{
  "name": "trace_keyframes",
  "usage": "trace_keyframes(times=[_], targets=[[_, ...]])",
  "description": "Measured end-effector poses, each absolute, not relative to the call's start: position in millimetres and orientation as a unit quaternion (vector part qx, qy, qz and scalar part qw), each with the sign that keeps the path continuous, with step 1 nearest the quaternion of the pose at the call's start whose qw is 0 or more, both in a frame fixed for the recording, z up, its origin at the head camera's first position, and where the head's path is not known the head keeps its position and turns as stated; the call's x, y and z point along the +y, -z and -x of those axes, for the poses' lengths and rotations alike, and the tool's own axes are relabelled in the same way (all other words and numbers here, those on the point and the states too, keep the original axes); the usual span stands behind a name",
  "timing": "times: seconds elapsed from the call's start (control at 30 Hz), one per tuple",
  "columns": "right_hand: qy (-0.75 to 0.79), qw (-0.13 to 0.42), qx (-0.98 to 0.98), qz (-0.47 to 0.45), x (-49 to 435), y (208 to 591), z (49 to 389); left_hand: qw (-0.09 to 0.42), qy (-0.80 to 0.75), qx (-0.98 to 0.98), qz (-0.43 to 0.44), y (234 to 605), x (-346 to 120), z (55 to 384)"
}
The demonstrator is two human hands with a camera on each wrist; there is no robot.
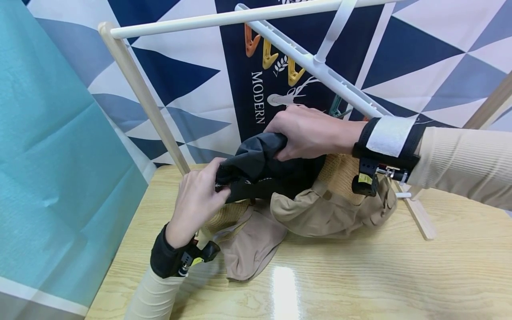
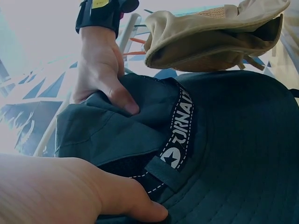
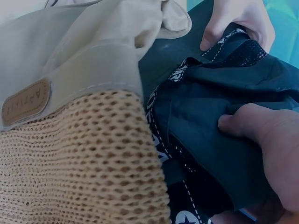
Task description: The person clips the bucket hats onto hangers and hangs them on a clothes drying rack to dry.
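Note:
A dark bucket hat (image 1: 256,160) is held up between both hands below the hanging rail. My left hand (image 1: 196,200) grips its side near the band, thumb on the outside in the left wrist view. Higher up, my right hand (image 1: 304,129) pinches the crown, its thumb pressing the fabric in the right wrist view. White lettering and a star mark the hat's band (image 2: 182,121), and its wide brim (image 2: 247,144) spreads away from the crown. Close to the right hand is a beige hat (image 1: 320,213) with a knitted crown (image 3: 88,163) and a leather patch (image 3: 26,101).
A second beige hat (image 1: 256,244) is low behind the left hand. The white rail (image 1: 320,69) carries orange, yellow and green clips, such as an orange clip (image 1: 251,42). A wooden rack post (image 1: 144,93) rises at left from the wood-grain table (image 1: 340,275); patterned cloth (image 1: 180,66) hangs behind.

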State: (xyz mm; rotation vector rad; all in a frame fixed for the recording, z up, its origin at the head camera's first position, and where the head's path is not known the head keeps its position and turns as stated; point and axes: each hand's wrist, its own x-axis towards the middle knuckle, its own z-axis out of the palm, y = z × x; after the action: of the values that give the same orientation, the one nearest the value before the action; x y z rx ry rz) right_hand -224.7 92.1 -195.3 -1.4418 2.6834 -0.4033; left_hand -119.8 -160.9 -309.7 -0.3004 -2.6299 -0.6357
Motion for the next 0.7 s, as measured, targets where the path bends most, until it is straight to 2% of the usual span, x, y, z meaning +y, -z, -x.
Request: trace_keyframes(times=[0.7], targets=[[0.147, 0.001, 0.882, 0.447, 107, 193, 227, 0.147, 0.198, -0.966, 0.080, 306, -169, 121]])
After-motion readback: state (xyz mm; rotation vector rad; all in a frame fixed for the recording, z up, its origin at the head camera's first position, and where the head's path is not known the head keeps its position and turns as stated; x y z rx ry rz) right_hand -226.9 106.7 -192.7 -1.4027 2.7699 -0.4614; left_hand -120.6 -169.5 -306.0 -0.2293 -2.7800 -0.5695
